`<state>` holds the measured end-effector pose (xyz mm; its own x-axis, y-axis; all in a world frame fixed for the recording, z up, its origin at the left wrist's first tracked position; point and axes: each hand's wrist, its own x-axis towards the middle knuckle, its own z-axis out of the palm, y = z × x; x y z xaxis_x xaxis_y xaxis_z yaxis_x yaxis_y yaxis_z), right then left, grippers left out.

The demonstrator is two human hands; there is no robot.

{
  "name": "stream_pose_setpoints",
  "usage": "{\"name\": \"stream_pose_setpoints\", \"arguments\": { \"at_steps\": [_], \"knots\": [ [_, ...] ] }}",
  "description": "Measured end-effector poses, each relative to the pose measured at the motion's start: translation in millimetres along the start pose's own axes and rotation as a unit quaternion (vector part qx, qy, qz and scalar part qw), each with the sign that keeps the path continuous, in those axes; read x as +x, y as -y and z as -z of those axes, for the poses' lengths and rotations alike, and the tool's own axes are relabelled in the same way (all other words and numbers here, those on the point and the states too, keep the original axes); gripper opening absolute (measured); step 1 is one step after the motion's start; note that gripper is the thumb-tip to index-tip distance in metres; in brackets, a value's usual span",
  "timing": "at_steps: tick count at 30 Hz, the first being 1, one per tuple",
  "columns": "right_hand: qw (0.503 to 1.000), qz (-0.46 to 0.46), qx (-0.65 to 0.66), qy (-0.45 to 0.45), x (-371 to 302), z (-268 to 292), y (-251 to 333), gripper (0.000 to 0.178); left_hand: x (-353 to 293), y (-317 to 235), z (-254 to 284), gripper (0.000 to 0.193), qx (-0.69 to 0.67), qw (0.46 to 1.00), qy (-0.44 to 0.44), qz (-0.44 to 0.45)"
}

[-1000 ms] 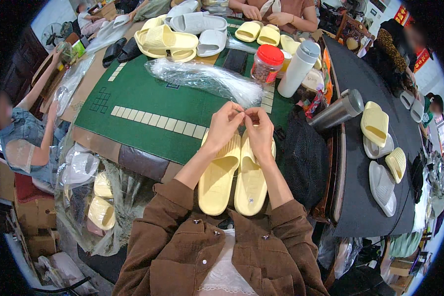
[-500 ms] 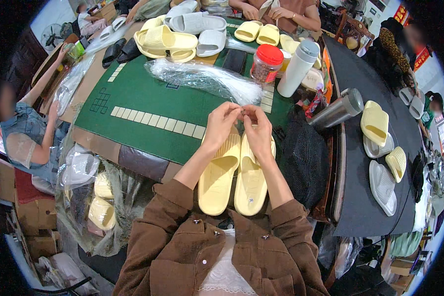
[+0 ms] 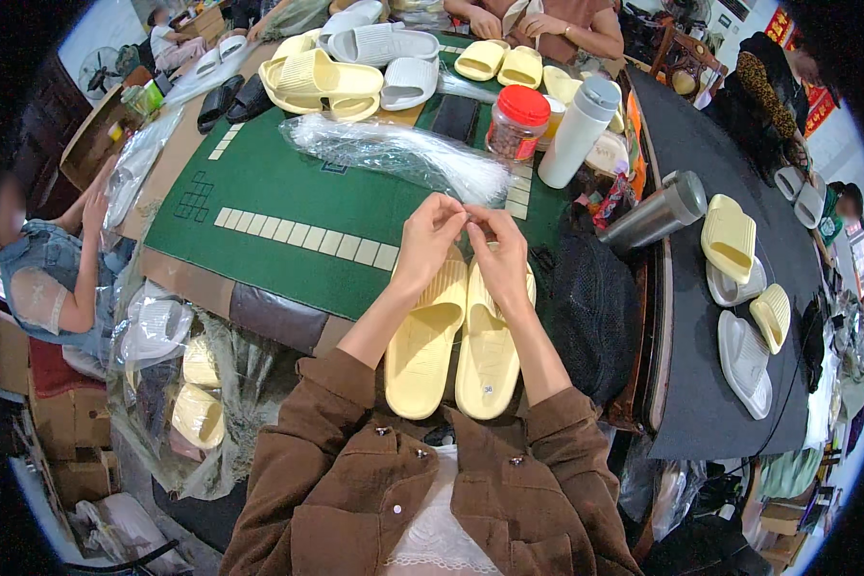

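Observation:
A pair of yellow slide slippers lies side by side in front of me, toes pointing away, partly hidden under my hands. Above the toe ends, my left hand and my right hand meet with their fingertips pinched together. Whatever small thing they hold between them is too small to make out. Just beyond my fingers lies a clear plastic bag of thin white strands, on the green table mat.
Yellow slippers and grey slippers are piled at the back. A red-lidded jar, a white bottle and a steel tumbler stand to the right. More slippers lie on the dark table. Co-workers sit left and opposite.
My hands stay pinched together over the slippers, with only slight finger movement. At the left, the co-worker's arm has drawn back from the far side.

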<state>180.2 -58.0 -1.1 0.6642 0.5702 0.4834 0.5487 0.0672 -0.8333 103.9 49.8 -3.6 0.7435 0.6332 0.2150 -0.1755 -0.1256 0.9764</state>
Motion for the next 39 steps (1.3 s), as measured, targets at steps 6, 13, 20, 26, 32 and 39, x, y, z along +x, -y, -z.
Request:
{"name": "stream_pose_setpoints", "arguments": {
  "at_steps": [6, 13, 20, 26, 32, 39],
  "knots": [
    [0.998, -0.048, 0.044, -0.028, -0.2, 1.0, -3.3, 0.011, -1.0, -0.3, -0.1, 0.003, 0.003, 1.0, 0.022, 0.001],
    [0.996, -0.068, 0.059, -0.017, 0.0, 1.0, -1.7, 0.011, -1.0, 4.2, -1.0, 0.003, 0.025, 0.999, 0.028, -0.003],
    [0.992, -0.084, 0.097, -0.002, 0.1, -0.7, 2.4, 0.012, 1.1, 8.1, -0.2, 0.003, 0.001, 1.0, 0.014, 0.008],
    [0.995, -0.076, 0.068, -0.001, 0.4, -0.9, -10.1, 0.011, 0.3, 1.3, -0.6, 0.003, 0.013, 1.0, 0.013, 0.018],
    [0.996, -0.085, 0.04, 0.007, -0.1, -1.8, -9.3, 0.01, -0.2, 1.5, 2.6, 0.005, -0.029, 0.999, -0.032, -0.017],
    [0.998, -0.061, -0.031, -0.006, -1.1, -1.5, -12.1, 0.009, 0.3, -7.4, 3.8, 0.006, -0.064, 0.986, -0.115, -0.104]
  ]
}}
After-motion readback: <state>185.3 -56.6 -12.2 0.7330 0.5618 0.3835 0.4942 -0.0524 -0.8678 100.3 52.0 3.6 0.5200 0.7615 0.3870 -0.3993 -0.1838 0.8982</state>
